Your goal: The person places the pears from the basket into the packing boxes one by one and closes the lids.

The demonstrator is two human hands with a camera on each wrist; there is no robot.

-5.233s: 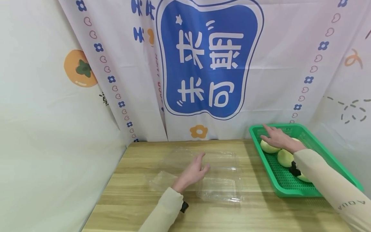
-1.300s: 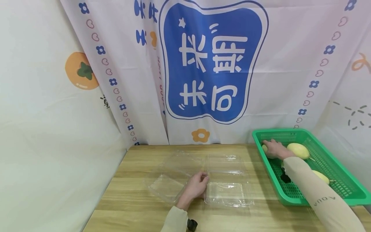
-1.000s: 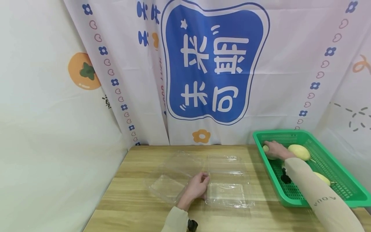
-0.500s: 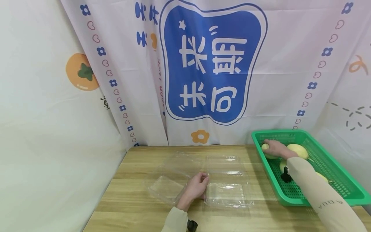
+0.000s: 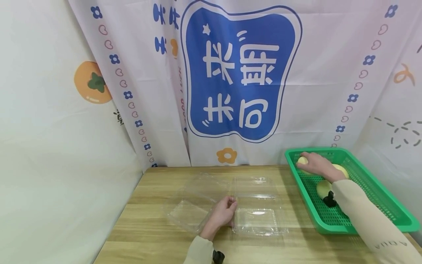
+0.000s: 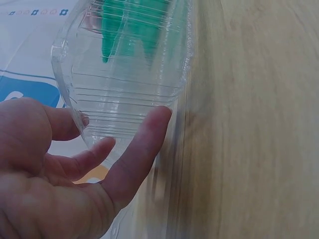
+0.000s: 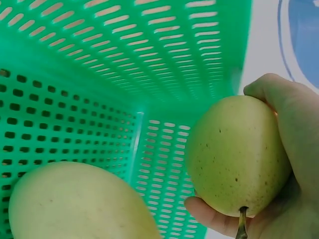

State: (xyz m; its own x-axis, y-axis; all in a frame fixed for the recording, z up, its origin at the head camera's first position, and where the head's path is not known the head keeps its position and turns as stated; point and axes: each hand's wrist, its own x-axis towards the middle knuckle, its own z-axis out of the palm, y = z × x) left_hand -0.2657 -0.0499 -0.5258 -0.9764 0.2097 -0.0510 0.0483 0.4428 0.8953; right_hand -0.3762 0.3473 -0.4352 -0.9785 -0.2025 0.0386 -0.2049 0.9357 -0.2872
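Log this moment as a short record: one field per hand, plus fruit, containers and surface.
left hand: fingers rest on the clear plastic clamshell box, which lies open on the table
right hand: grips a yellow-green pear inside the green basket
other fruit: a second pear lies in the basket near the forearm
surface: wooden table
backdrop: printed curtain
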